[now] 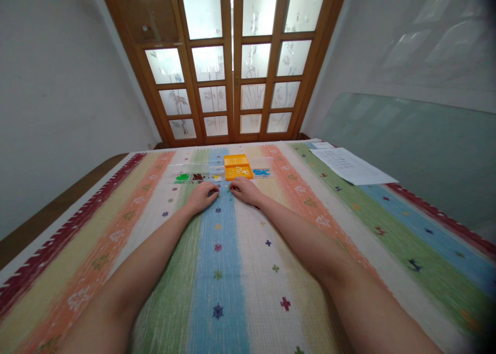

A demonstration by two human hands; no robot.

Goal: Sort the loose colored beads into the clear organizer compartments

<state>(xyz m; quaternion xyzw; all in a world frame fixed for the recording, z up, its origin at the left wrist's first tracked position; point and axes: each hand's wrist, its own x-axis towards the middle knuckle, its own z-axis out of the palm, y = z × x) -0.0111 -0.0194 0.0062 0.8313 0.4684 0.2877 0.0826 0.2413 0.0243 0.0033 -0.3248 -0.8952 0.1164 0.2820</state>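
My left hand (203,196) rests on the striped tablecloth (218,261) with its fingers curled together. What lies in them, if anything, is too small to tell. Just to its right, my right hand (246,190) has its fingers pinched low over the cloth, near a few tiny green pieces (230,199). Right behind that hand stands an open orange box (238,160) with white pieces (243,171) in it. Clear trays beside the box hold green pieces (182,178), dark brown pieces (198,177), some yellow pieces (217,177) and blue pieces (261,172).
White printed sheets (351,165) lie at the table's back right. A pale green glass-like panel (411,142) leans along the right wall. Wooden doors with frosted panes (252,96) stand beyond the table's far edge.
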